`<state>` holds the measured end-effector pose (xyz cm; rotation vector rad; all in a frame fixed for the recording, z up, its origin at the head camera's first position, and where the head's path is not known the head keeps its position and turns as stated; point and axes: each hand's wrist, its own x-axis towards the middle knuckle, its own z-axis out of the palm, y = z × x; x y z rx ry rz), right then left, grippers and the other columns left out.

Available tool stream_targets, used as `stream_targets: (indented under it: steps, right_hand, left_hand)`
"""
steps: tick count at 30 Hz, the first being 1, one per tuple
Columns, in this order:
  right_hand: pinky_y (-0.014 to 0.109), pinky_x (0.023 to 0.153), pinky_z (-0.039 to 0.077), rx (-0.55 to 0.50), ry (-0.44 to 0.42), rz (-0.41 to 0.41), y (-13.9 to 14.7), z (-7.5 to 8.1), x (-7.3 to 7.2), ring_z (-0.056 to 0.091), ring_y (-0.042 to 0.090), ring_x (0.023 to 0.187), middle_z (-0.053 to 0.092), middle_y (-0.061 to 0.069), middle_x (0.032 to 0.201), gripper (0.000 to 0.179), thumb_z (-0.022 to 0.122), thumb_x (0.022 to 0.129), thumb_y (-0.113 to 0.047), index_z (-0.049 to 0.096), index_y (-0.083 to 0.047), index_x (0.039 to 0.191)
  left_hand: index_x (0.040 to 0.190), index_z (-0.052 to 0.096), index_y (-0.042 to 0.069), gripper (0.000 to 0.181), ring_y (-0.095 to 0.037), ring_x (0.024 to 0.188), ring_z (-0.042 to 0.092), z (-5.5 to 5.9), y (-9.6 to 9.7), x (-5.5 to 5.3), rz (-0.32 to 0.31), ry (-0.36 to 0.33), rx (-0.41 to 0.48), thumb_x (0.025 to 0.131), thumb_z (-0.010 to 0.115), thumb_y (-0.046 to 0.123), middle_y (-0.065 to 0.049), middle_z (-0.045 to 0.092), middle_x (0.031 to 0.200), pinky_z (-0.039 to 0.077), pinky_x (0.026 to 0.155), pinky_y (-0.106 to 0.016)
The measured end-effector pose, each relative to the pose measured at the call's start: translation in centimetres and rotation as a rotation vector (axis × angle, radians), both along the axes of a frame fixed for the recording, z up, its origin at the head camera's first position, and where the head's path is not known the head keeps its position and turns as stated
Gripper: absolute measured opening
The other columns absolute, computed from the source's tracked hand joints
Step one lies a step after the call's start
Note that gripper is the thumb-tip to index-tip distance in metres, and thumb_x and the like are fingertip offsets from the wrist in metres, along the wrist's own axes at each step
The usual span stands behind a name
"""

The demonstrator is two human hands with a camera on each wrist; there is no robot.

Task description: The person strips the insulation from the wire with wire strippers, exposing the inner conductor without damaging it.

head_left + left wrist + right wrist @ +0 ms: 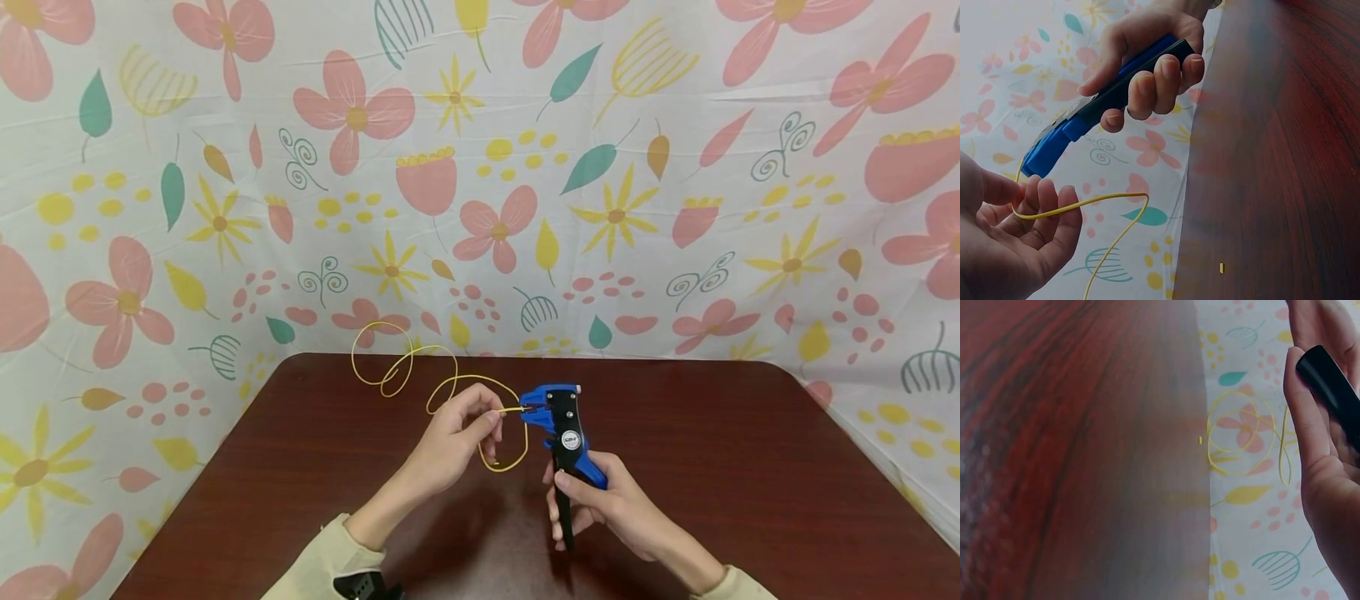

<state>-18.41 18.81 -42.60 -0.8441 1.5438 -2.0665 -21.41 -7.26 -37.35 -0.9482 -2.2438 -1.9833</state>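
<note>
My left hand (pixel 450 442) pinches a thin yellow wire (pixel 511 409) between thumb and forefinger, close to one end. That end lies at the jaws of a blue and black wire stripper (pixel 564 417). Around the stripper's handles curl the fingers of my right hand (pixel 611 500), with the thumb along the near side. In the left wrist view the wire (pixel 1091 201) runs across the left fingers and hangs down, and the stripper's blue head (pixel 1047 151) sits just above the fingertips. Only the black handle end (pixel 1329 387) shows in the right wrist view.
The rest of the wire (pixel 382 323) loops loosely toward the back of the dark reddish-brown table (pixel 300 500). A tiny yellow piece (pixel 1222 268) lies on the tabletop. Behind the table hangs a flower-patterned cloth (pixel 495 167).
</note>
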Motion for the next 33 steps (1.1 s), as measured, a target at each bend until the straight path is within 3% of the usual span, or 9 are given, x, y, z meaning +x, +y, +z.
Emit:
stream_targets:
  steps: [18, 33]
  right_hand:
    - [0.066, 0.065, 0.058, -0.002, 0.009, -0.002, -0.43, 0.36, 0.07, 0.075, 0.029, 0.076, 0.069, 0.018, 0.093, 0.023, 0.039, 0.113, -0.004, 0.056, 0.009, 0.121]
    - [0.066, 0.063, 0.058, -0.003, 0.010, -0.005, -0.52, 0.27, 0.08, 0.075, 0.027, 0.073, 0.069, 0.016, 0.089, 0.022, 0.040, 0.113, -0.004, 0.056, 0.009, 0.119]
  left_hand:
    - [0.106, 0.060, 0.008, 0.009, -0.024, 0.065, 0.063, 0.01, 0.13, -0.14, -0.012, 0.012, -0.038, 0.110, 0.052, 0.005, -0.007, 0.061, 0.083, 0.060, 0.067, -0.036]
    - [0.106, 0.060, 0.005, 0.009, -0.032, 0.067, 0.064, -0.03, 0.24, -0.17, -0.009, 0.032, -0.050, 0.110, 0.053, 0.009, -0.008, 0.061, 0.084, 0.060, 0.068, -0.040]
